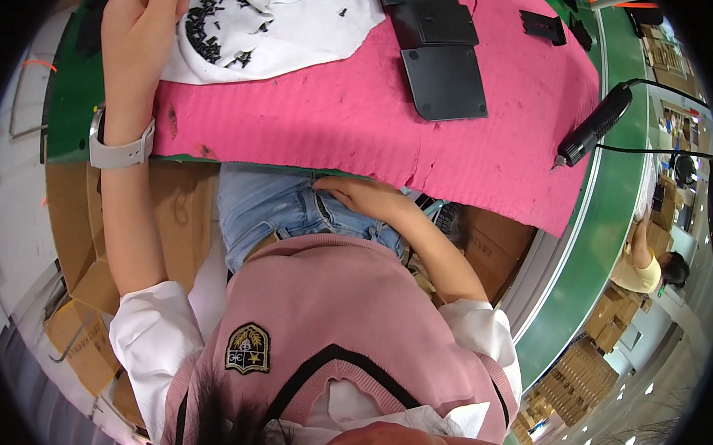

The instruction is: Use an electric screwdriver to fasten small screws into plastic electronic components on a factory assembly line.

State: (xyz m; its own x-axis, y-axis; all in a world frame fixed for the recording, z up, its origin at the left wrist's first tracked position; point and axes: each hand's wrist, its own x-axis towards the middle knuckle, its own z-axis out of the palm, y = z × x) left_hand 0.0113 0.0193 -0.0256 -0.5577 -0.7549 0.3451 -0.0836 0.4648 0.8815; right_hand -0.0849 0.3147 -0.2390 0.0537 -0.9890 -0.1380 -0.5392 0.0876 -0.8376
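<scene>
My left hand (137, 33), with a grey-banded watch on its wrist, reaches to the left edge of a white cloth (309, 53). The top of the picture cuts off its fingers, so their grip is unclear. A curved heap of small black screws (201, 30) lies on the cloth beside this hand, with a few scattered apart. My right hand (359, 197) rests on my lap below the table edge, fingers laid on the jeans and holding nothing visible. Right of the cloth lie black flat panels (446, 83), seemingly joined, with round pads at the corners.
A pink ribbed mat (288, 122) covers the green table. A black electric screwdriver (599, 124) with a cord lies at its right edge. A small black bracket (543, 27) sits at the far right. Cardboard boxes (185, 214) stand below; another person (641, 266) is off right.
</scene>
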